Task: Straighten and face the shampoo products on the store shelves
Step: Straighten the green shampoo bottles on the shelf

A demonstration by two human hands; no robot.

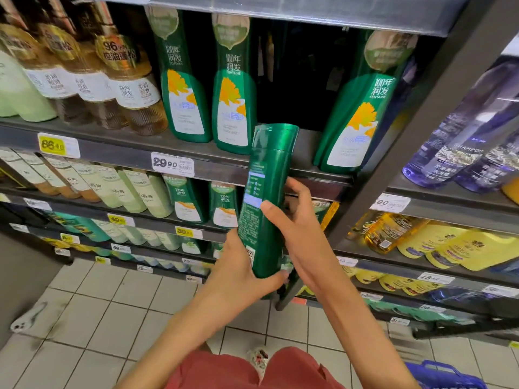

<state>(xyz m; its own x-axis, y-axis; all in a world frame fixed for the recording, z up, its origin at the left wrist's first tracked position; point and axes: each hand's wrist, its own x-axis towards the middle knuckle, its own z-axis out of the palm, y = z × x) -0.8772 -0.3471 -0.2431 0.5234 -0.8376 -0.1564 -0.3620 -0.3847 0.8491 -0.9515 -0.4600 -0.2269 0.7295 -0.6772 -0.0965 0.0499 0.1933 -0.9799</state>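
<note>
Green shampoo bottle (264, 197) is nearly upright in our two hands, back label toward us, in front of the shelf edge (118, 154). Our left hand (238, 273) grips its bottom; our right hand (300, 240) holds its side, thumb on the label.

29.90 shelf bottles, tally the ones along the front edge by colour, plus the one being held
dark green bottles, standing: 3
amber bottles: 3
pale green bottle: 1 in view
held dark green bottle, back label out: 1
total: 8
</note>
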